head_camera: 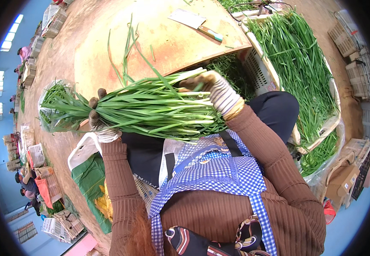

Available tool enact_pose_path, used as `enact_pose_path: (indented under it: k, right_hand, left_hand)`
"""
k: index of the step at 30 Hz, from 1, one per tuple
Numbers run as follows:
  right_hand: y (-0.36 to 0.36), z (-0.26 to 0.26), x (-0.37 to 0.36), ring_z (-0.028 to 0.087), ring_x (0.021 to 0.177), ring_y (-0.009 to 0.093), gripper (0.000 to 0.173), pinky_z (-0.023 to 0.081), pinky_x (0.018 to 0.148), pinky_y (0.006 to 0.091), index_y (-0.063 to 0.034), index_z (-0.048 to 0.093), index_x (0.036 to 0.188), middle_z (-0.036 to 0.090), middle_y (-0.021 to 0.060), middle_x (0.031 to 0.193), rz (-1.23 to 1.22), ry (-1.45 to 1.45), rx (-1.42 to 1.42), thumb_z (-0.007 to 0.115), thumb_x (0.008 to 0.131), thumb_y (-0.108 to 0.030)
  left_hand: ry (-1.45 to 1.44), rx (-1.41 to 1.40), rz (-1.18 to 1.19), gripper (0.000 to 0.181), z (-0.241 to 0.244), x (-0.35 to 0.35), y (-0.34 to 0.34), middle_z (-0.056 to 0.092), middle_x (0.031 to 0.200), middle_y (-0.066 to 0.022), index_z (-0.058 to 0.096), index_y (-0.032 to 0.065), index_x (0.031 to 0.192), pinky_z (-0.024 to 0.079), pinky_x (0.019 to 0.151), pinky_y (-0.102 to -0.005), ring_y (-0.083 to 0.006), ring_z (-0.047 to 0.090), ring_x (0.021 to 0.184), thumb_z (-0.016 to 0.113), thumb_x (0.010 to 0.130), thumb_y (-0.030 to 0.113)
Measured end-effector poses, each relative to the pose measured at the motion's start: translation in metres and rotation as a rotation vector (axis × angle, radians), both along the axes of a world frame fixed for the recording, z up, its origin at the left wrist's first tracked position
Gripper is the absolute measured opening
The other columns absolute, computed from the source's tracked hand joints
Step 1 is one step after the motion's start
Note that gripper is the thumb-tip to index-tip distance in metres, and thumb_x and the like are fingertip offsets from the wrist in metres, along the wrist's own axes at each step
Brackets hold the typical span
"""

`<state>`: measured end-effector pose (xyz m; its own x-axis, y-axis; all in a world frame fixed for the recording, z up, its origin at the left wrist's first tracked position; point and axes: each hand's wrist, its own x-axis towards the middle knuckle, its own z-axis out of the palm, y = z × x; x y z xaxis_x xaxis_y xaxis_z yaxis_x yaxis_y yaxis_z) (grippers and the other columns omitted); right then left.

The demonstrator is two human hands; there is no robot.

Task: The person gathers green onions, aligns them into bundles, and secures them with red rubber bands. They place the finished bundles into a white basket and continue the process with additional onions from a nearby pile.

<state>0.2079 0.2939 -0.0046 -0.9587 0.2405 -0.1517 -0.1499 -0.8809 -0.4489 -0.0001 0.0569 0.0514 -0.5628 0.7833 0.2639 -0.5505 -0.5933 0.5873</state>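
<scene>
A thick bunch of garlic chives (149,107) lies sideways above my lap, leaf tips to the left and pale stem ends to the right. My left hand (100,118), in a striped knit glove with dark, soiled fingers, is closed around its leafy part. At the stem ends is my right hand (215,91), also gloved, with bent and slightly blurred fingers. A bit of green shows by those fingers; whether they grip a stem is unclear. Beyond the bunch, a few loose chive leaves (125,57) lie on a wooden board (98,41).
A cleaver (193,22) rests on the board's far side. To the right stands a white plastic basket (265,48) heaped with chives (297,67). Left of the board is a clear plastic bag (49,120) of greens. Several people and crates (353,80) are further off.
</scene>
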Motion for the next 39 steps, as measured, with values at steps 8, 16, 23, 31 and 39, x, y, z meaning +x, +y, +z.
enact_pose_path:
  k: [8,16,23,31,39]
  right_hand:
    - [0.06,0.015,0.071,0.058,0.099,0.023,0.045,0.044,0.087,0.0304,-0.0027,0.059,0.105,0.061,0.0208,0.098,0.011,-0.856,1.963,0.062,0.072,-0.032]
    - [-0.002,0.011,0.025,0.055,0.065,0.008,0.023,0.047,0.059,0.0219,-0.0013,0.059,0.102,0.061,0.0015,0.078,0.015,-0.248,0.751,0.056,0.082,-0.013]
    - [0.063,-0.03,0.075,0.06,0.067,0.021,0.027,0.048,0.066,0.029,-0.0047,0.064,0.099,0.065,0.013,0.082,-0.23,-0.823,1.749,0.064,0.077,-0.02]
    - [-0.031,0.073,-0.017,0.06,0.082,0.018,0.036,0.046,0.077,0.0284,-0.0007,0.061,0.103,0.065,0.0119,0.09,-0.111,-0.268,1.211,0.068,0.071,-0.015]
    - [-0.025,0.048,-0.014,0.052,0.071,0.014,0.017,0.046,0.07,0.0283,-0.0053,0.055,0.091,0.055,0.003,0.077,-0.199,-0.162,0.283,0.059,0.084,-0.021]
  left_hand:
    - [0.018,0.047,0.119,0.02,-0.01,-0.026,-0.023,0.048,0.125,-0.0101,0.06,0.0106,0.095,0.043,0.09,-0.0539,-0.0328,0.052,0.106,0.064,0.076,0.014]
    - [0.061,0.001,0.105,0.02,-0.003,-0.02,-0.008,0.049,0.123,-0.0106,0.059,0.0121,0.095,0.046,0.086,-0.0517,-0.0327,0.051,0.106,0.065,0.076,0.015]
    - [0.058,-0.053,0.143,0.02,-0.001,-0.026,-0.022,0.049,0.122,-0.0135,0.058,0.01,0.096,0.047,0.086,-0.0518,-0.0359,0.052,0.105,0.063,0.076,0.013]
    - [-0.157,-0.237,0.189,0.02,0.016,-0.007,-0.001,0.05,0.116,-0.0174,0.054,0.0071,0.092,0.052,0.078,-0.0425,-0.031,0.056,0.096,0.057,0.072,0.006]
    - [-0.093,-0.159,0.192,0.021,0.009,-0.007,-0.001,0.05,0.115,-0.0161,0.054,0.007,0.097,0.051,0.08,-0.0414,-0.0309,0.055,0.096,0.057,0.076,0.01]
